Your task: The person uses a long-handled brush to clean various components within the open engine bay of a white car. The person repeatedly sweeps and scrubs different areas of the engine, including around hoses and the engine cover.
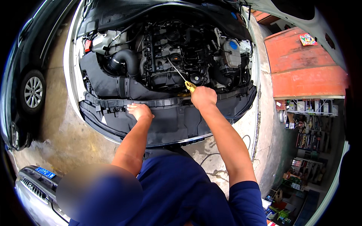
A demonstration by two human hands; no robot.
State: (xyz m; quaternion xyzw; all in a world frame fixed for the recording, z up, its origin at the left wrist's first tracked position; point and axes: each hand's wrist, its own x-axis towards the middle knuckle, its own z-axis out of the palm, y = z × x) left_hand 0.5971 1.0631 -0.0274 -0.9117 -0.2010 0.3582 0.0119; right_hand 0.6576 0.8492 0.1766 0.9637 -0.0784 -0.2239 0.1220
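Note:
My right hand [204, 97] grips a yellow tool [190, 85] with a long, thin metal shaft, which looks like an air blow gun. Its tip reaches the engine [167, 42], beside the round black oil filler cap [176, 57]. Most of the handle is hidden inside my fist. My left hand [140, 111] lies flat with fingers spread at the edge of the black plastic front cover [167, 121], holding nothing. Left of the engine, a corrugated black intake hose [127, 60] joins the air duct [103, 79].
A coolant tank [233, 55] with a blue cap sits right of the engine. The raised hood [325, 17] overhangs the upper right. A dark car [33, 89] and a silver car [36, 189] stand at left. Red cabinets [305, 80] and stocked shelves [314, 132] line the right. A hose [209, 156] trails below.

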